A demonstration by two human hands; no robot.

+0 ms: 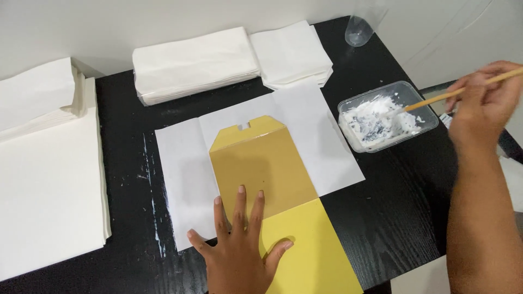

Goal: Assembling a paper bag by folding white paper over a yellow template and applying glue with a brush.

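On the counter (125,109): a black surface streaked with dried white smears, carrying paper stacks, a glue tub and the work piece.
Left hand (239,245): spread flat, fingers splayed, palm down on the yellow template (272,179); it grips nothing, only presses.
Right hand (482,106): closed around a thin wooden brush (436,99), held well to the right and farther away than the left.
Brush tip: resting in the white paste inside the clear plastic tub (388,115); whether it is loaded I cannot tell.
Yellow template: a folded card shape lying on the white sheet (305,136), its long axis running from near right to far left, with a notched flap at its far end.
Key relation: the template and sheet lie left of and nearer than the brush hand, so the brush sits well apart from the paper; the left hand is already on it.
Bare paper: white margins show left, right and beyond the template.
Around: flat white stacks (49,185) at the left edge, folded white bags (193,62) at the far side, a clear cup (358,30) far right.
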